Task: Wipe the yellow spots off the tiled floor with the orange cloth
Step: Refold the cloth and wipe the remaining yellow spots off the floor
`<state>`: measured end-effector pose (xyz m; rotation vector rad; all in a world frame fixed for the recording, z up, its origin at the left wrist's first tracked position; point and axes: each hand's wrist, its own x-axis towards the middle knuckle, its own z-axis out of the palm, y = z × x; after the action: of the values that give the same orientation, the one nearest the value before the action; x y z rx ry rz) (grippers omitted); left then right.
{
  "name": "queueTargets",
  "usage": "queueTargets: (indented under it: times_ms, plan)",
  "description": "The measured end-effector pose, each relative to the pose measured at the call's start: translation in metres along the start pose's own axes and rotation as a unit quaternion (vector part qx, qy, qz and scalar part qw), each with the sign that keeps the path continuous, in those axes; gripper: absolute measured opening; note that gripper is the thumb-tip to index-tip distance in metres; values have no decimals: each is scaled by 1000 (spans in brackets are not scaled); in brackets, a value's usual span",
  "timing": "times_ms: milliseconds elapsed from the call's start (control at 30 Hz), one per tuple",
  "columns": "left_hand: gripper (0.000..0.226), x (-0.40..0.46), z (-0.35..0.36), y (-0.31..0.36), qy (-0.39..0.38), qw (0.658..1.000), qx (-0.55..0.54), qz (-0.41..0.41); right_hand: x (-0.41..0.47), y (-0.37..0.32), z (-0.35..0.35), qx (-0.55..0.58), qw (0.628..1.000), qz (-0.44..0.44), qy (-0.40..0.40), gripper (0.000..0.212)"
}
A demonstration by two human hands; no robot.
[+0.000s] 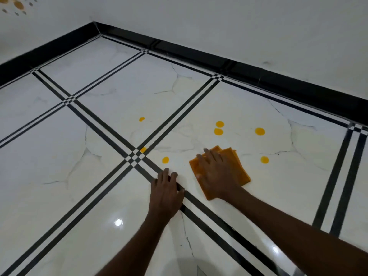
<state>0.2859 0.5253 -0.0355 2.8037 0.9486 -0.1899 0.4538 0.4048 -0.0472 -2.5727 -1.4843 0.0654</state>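
A folded orange cloth lies flat on the white tiled floor. My right hand presses down on it with the fingers spread. My left hand rests flat on the floor just left of the cloth, across a black tile line, holding nothing. Several yellow spots dot the tiles around the cloth: one just ahead of my left hand, one to the cloth's right, a pair beyond the cloth, and others farther out.
A black skirting board runs along the white walls and meets in a corner at the far left. Black double lines cross the glossy floor. Brownish dot marks show on the wall at top left.
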Motion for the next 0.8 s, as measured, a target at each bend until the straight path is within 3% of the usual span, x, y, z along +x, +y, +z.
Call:
queueTargets:
  times_ms: [100, 267, 300, 367, 433, 567, 700, 800]
  plan:
    - [71, -2, 9, -8, 12, 1000, -21, 3, -20, 21, 24, 1, 998, 38, -51, 73]
    - [77, -10, 17, 3, 31, 994, -21, 105, -99, 28, 25, 5, 972, 232, 29, 78]
    - [82, -7, 17, 10, 8, 993, -19, 121, -102, 23, 26, 2, 976, 217, 28, 80]
    - [92, 3, 19, 22, -42, 991, -18, 124, -86, 26, 27, 4, 994, 110, -7, 80]
    - [98, 10, 18, 26, -41, 992, -12, 121, -48, 53, 29, -16, 999, 44, -22, 75]
    - [99, 10, 18, 21, -47, 991, 11, 126, -29, 115, 20, -9, 973, 231, -12, 65]
    - [109, 28, 9, 47, -79, 985, 20, 149, -108, 113, 12, 0, 940, 341, 29, 70]
    - [120, 42, 5, 61, -146, 973, 44, 172, -102, 138, 7, 1, 919, 394, 18, 72]
